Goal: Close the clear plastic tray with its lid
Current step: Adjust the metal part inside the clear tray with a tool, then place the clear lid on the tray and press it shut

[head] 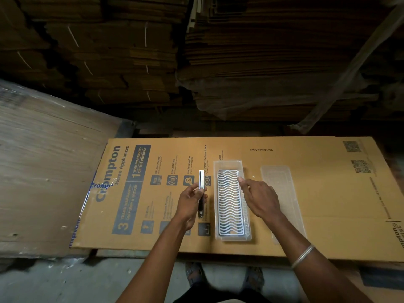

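Note:
A clear plastic tray (228,165) lies lengthwise on a flattened printed cardboard box (306,193). A white wavy grid insert (229,202) fills the tray. The clear lid (282,182) lies flat to the tray's right, partly hidden under my right forearm. My right hand (260,196) rests over the tray's right rim, fingertips touching the grid's upper right corner. To the tray's left, my left hand (190,200) grips a thin white and dark flat piece (201,182) held on edge above the cardboard.
Tall stacks of flattened cardboard (196,62) stand close behind the work surface. A plastic-wrapped board stack (43,160) lies at the left. My sandalled feet (194,272) show on the grey floor below the front edge.

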Motion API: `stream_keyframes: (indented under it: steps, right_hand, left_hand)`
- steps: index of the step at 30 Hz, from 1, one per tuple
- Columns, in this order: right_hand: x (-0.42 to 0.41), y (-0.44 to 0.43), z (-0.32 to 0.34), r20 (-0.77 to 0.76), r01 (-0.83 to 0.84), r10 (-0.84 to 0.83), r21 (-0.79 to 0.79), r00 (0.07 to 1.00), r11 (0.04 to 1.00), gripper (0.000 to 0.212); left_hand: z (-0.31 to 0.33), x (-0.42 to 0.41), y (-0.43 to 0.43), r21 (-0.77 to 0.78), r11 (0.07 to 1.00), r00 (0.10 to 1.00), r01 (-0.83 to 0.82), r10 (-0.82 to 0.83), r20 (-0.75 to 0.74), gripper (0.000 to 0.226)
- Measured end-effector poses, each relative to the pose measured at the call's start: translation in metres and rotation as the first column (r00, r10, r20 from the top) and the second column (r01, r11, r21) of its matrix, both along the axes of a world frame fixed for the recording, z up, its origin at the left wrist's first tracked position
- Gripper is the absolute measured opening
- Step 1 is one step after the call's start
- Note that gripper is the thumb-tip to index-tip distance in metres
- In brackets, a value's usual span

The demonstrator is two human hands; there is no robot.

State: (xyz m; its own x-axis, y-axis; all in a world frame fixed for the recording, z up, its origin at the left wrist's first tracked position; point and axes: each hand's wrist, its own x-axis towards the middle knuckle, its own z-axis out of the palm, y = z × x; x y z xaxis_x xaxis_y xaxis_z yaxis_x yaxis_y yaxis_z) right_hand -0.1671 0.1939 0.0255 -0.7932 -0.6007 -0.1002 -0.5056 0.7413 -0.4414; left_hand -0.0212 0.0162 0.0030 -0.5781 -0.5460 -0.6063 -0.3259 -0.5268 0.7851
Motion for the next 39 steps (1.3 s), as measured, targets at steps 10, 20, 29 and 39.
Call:
stream_keyframes:
  steps: [10,20,29,39]
  right_hand:
    - [-0.015,0.044,-0.013,-0.007,0.146,-0.146,0.032,0.989,0.989,0.091]
    - [-0.018,0.083,-0.035,0.083,0.255,-0.262,0.085,0.962,0.963,0.094]
    - [-0.016,0.104,-0.055,0.129,0.254,-0.278,0.174,0.952,0.951,0.081]
    - [-0.015,0.111,-0.079,0.075,0.301,-0.364,0.424,0.928,0.854,0.093]
  left_hand:
    - [0.012,-0.054,0.05,-0.494,0.743,0.872,0.45,-0.248,0.422,0.015]
    - [-0.017,-0.093,0.083,-0.503,0.495,0.674,0.708,-0.264,0.69,0.027]
    - [-0.031,-0.087,0.087,-0.558,0.521,0.733,0.646,-0.221,0.644,0.032]
    - [-0.037,-0.086,0.086,-0.596,0.362,0.689,0.716,-0.231,0.687,0.039]
